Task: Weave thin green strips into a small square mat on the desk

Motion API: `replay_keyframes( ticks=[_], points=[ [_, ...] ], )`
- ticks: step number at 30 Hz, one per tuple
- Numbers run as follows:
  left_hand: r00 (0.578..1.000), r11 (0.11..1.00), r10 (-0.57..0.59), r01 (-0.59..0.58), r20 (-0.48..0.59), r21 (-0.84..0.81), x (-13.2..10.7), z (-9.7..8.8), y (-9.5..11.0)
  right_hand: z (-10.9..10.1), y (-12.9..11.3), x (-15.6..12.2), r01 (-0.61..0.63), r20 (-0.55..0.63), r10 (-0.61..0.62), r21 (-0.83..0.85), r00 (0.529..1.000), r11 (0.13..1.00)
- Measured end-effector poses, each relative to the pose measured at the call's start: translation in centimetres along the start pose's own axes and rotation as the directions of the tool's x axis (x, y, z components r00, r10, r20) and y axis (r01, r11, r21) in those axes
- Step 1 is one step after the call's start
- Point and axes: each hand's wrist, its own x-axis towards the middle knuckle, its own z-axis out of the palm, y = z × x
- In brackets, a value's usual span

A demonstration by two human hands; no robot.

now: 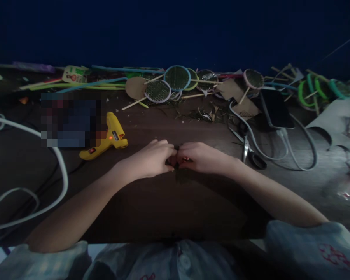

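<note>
My left hand (154, 158) and my right hand (198, 157) meet knuckle to knuckle over the middle of the dark table. The fingers of both are curled closed. Between the fingertips there may be a small dark thing, too hidden to name. Left of my left hand lies a yellow glue gun (105, 140) with an orange light lit on its body. To the right of my right hand are scissors (246, 149) with black handles, lying partly under a pale cable.
Along the back lie several small round mesh rackets (177, 78) on sticks, brown cardboard pieces (136, 88) and dark green scraps (211, 114). A phone (277, 108) with a cable plugged in rests at the right. A thick white cord (62, 167) loops across the left side.
</note>
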Motion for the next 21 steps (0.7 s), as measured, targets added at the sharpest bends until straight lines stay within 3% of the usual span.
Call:
replay_keyframes(
  ticks=[15,21],
  points=[
    [0.998,0.998,0.039,-0.041,-0.039,-0.037,0.07,0.36,-0.46,-0.14,0.21,0.06,0.029,0.007,-0.029,0.047,1.0,0.998],
    [0.998,1.0,-0.011,0.011,-0.07,-0.01,0.22,0.6,0.06,-0.02,0.46,0.03,0.023,0.009,-0.023,0.052,1.0,0.998]
  ],
)
